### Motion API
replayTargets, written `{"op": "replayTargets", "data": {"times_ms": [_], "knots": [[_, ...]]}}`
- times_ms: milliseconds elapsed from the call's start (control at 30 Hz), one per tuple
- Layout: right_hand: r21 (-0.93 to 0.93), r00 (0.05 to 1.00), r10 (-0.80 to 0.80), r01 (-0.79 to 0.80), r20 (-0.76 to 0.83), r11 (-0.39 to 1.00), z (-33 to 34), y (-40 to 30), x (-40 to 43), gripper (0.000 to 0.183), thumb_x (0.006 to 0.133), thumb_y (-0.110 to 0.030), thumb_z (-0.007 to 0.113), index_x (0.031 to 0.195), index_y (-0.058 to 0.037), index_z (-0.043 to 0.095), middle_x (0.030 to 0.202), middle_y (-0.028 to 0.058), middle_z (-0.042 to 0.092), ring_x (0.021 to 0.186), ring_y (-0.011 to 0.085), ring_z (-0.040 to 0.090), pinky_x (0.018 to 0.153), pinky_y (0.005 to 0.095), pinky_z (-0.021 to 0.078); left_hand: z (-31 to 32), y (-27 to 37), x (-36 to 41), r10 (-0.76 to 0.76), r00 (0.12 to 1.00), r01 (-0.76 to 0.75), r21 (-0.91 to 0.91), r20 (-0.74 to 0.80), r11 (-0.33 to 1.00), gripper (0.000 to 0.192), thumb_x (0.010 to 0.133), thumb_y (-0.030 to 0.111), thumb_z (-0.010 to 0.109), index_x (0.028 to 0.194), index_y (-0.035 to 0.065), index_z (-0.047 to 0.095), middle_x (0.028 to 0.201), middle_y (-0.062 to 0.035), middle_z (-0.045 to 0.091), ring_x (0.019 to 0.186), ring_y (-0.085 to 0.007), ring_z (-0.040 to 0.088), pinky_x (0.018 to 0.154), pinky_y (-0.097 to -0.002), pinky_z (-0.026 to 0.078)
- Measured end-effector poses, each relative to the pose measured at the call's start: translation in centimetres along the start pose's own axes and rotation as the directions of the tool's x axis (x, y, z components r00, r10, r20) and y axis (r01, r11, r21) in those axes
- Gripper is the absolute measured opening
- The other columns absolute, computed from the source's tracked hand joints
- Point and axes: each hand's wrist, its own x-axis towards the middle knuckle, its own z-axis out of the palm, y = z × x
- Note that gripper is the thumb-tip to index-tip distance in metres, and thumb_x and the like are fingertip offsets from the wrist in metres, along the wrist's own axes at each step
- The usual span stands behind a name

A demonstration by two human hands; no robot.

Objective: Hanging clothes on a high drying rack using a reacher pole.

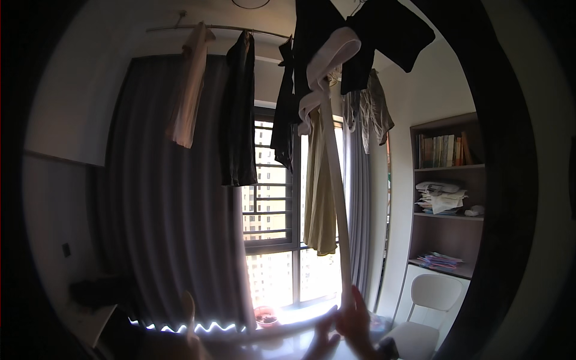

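A long pale fabric strip (336, 180) runs almost straight down from the hanging clothes, its upper part looped (335, 49) near a pair of black garments. My right hand (353, 321) is closed around its lower end, at the bottom of the view. Just left of it is my left hand (321, 335), fingers and thumb bent towards the strip; blur hides whether it grips anything. Behind the strip hangs a pale yellow garment (319, 202). Dark trousers (240, 117) and a light pink garment (191, 90) hang further left, and a grey patterned garment (371, 110) hangs right.
A drying rail (225, 29) runs under the ceiling. Grey curtains (171, 202) flank a barred window (270, 202). A potted plant container (266, 317) sits by the sill. On the right stand a bookshelf (447, 216) and a white chair (434, 294); another chair back (189, 310) is lower left.
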Motion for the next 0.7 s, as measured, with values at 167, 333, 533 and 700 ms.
{"op": "replayTargets", "data": {"times_ms": [167, 333, 533, 700], "knots": [[0.867, 0.937, 0.223, -0.336, 0.268, 0.368, -3.2, -1.0, 8.8, 0.059, 0.093, -0.041, 0.042, 0.142, -0.018, 0.019, 0.06, -0.0003, 0.046, 0.039, 0.003, 0.03, 0.032, 0.0167, 0.0235, -0.6, -1.6, -7.0, -0.241, 0.961, 0.241, 0.02, 0.134, 0.97, 0.034, 0.087, 0.01, 0.05, 0.121, 0.0023, 0.047, 0.119, -0.0161, 0.051, 0.108, -0.0292, 0.051, 0.094, -0.0371, 0.04], [0.881, 0.961, 0.158, -0.271, 0.226, 0.389, -4.9, -2.4, 18.0, 0.058, 0.092, -0.048, 0.041, 0.14, -0.0228, 0.022, 0.063, -0.0017, 0.048, 0.041, 0.0005, 0.032, 0.034, 0.0145, 0.0237, -0.4, -5.2, -13.7, -0.348, 0.918, 0.348, 0.031, 0.19, 0.937, 0.027, 0.088, 0.013, 0.051, 0.114, 0.0023, 0.05, 0.113, -0.0169, 0.053, 0.105, -0.0284, 0.052, 0.09, -0.0369, 0.042], [0.929, 0.982, 0.02, -0.187, 0.19, 0.319, -5.8, -0.9, 23.2, 0.058, 0.091, -0.049, 0.041, 0.14, -0.023, 0.024, 0.065, -0.0028, 0.041, 0.043, 0.0003, 0.026, 0.035, 0.0124, 0.0228, -1.8, -5.8, -16.5, -0.493, 0.821, 0.494, 0.077, 0.288, 0.866, 0.028, 0.086, 0.012, 0.052, 0.112, 0.0026, 0.051, 0.115, -0.0175, 0.05, 0.11, -0.0321, 0.047, 0.096, -0.0378, 0.037], [0.907, 0.97, 0.066, -0.243, 0.235, 0.344, -7.6, -1.3, 23.0, 0.054, 0.092, -0.048, 0.04, 0.138, -0.0237, 0.027, 0.063, -0.0038, 0.037, 0.043, 0.0002, 0.025, 0.035, 0.0117, 0.0215, -2.2, -6.8, -17.7, -0.522, 0.811, 0.512, 0.113, 0.265, 0.852, 0.025, 0.084, 0.009, 0.053, 0.109, 0.0029, 0.052, 0.113, -0.0172, 0.051, 0.108, -0.032, 0.049, 0.094, -0.0374, 0.038]]}}
